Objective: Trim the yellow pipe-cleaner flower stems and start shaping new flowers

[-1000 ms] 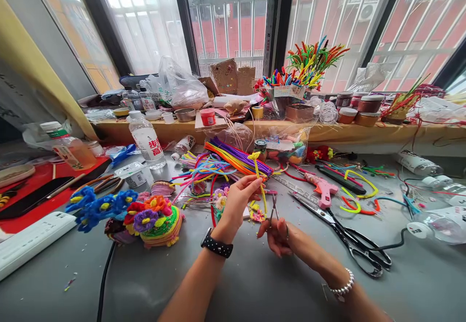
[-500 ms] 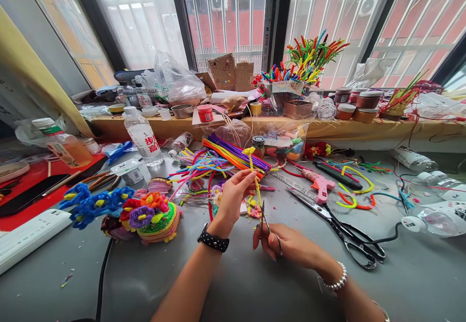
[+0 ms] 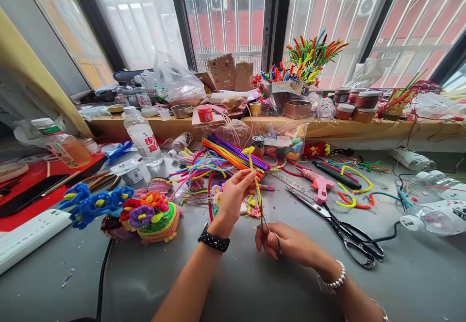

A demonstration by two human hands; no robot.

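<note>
Between the fingertips of my left hand (image 3: 235,193) a yellow pipe cleaner (image 3: 258,186) is pinched, its top end formed into a small flower-like head (image 3: 248,151). My right hand (image 3: 282,239) grips small scissors (image 3: 265,225) by their handles. The blades point up and lie against the lower end of the yellow stem. Yellow and pink fuzz clippings (image 3: 254,210) lie on the grey table (image 3: 233,283) just behind the scissors.
Pipe cleaners (image 3: 236,154) lie in a heap behind my hands. Finished fuzzy flowers (image 3: 141,215) stand on the left. To the right are large black scissors (image 3: 342,230), a pink glue gun (image 3: 318,184) and plastic bottles (image 3: 437,217). Jars and a flower pot line the windowsill (image 3: 167,127).
The scissors have moved slightly upward along the stem, and their blades have drawn closer together. My left hand keeps its pinch almost in place.
</note>
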